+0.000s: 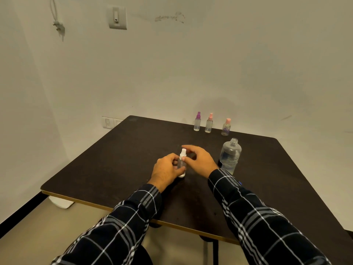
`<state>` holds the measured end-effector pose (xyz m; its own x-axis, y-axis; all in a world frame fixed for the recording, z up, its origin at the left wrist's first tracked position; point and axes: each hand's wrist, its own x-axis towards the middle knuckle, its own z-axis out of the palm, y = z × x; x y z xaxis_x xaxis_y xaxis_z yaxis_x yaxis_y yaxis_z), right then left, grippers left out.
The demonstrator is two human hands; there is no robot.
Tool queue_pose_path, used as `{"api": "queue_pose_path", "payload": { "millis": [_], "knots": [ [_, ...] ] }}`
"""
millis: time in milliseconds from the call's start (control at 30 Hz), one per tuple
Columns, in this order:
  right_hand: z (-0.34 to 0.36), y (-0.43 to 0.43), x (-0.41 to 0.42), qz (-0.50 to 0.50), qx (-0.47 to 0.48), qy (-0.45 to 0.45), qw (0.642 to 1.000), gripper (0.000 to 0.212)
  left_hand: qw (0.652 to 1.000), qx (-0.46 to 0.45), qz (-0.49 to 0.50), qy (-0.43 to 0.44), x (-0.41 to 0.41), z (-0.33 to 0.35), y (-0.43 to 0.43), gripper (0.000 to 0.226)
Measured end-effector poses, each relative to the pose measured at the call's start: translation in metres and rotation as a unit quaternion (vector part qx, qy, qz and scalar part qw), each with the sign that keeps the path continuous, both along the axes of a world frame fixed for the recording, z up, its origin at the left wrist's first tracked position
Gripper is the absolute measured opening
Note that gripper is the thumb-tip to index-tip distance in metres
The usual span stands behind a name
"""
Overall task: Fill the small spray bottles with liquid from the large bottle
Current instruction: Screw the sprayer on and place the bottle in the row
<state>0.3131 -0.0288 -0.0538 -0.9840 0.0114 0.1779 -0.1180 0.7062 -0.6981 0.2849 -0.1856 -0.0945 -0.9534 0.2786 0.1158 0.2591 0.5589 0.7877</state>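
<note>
Nearest, two plaid sleeves [133, 217] cross the pale-trimmed front edge of the tabletop [114, 169]. The left hand [167, 170] grips the body of a white-topped spray bottle [181, 164], which stands upright at mid-tabletop. The right hand [199, 159] curls thumb and fingers round its white top; the fingers are motion-blurred. Its fill level cannot be told, as the hands cover it. Just beside the right wrist stands the large bottle [230, 156], uncapped and labelled, with clear liquid inside. Farther back, near the far edge and well apart from the hands, stands a row of three: purple-topped bottle [197, 123], pink-topped bottle [209, 124], pink-capped printed bottle [226, 128]. Dark surface runs wide to the left of the hands. A wall switch [117, 17] sits high behind.
</note>
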Motion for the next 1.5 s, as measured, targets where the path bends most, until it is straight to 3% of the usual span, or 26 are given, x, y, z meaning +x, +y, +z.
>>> {"api": "queue_pose_path", "payload": {
  "millis": [100,233,367,500,633,767,900,1033,1133,1233,1367,1500],
  "knots": [
    [-0.004,0.002,0.0,-0.005,-0.054,-0.005,0.999,0.03,1.0,0.001,-0.005,0.004,0.001,0.0,0.001,0.032],
    [-0.001,-0.009,0.001,-0.067,-0.057,0.003,0.996,0.02,1.0,-0.006,-0.002,0.001,0.002,0.002,0.0,0.028],
    [-0.011,-0.017,0.0,-0.12,-0.018,-0.009,0.993,0.034,1.0,-0.012,-0.005,-0.001,0.002,0.003,-0.001,0.027],
    [-0.009,-0.004,0.001,-0.066,-0.11,-0.027,0.991,0.058,1.0,-0.005,-0.004,0.017,0.0,0.0,-0.002,0.026],
    [0.0,0.008,0.001,0.055,-0.106,-0.033,0.992,0.036,1.0,-0.003,-0.008,0.018,-0.001,-0.001,0.0,0.03],
    [-0.003,0.002,-0.005,-0.01,-0.098,-0.01,0.995,0.017,1.0,-0.001,-0.009,0.014,0.0,-0.001,0.0,0.03],
    [-0.004,-0.013,-0.001,-0.072,-0.079,0.002,0.994,0.027,1.0,-0.018,-0.003,0.016,-0.001,0.0,-0.003,0.025],
    [-0.013,-0.006,0.002,0.006,-0.103,-0.03,0.994,0.042,1.0,-0.018,-0.006,0.018,-0.001,0.001,-0.002,0.024],
    [-0.015,0.003,0.004,0.043,-0.114,-0.017,0.992,0.032,1.0,-0.006,-0.011,0.02,-0.002,-0.001,-0.001,0.031],
    [-0.015,0.001,0.0,-0.018,-0.115,0.004,0.993,0.014,1.0,-0.005,-0.013,0.021,-0.002,-0.002,-0.002,0.029],
    [-0.02,-0.009,-0.002,-0.072,-0.108,-0.016,0.991,0.031,1.0,-0.01,-0.008,0.02,-0.003,-0.002,-0.002,0.029],
    [-0.019,-0.002,0.001,0.026,-0.121,-0.028,0.992,0.047,1.0,-0.001,-0.012,0.017,-0.003,-0.001,-0.002,0.03]
  ]
}}
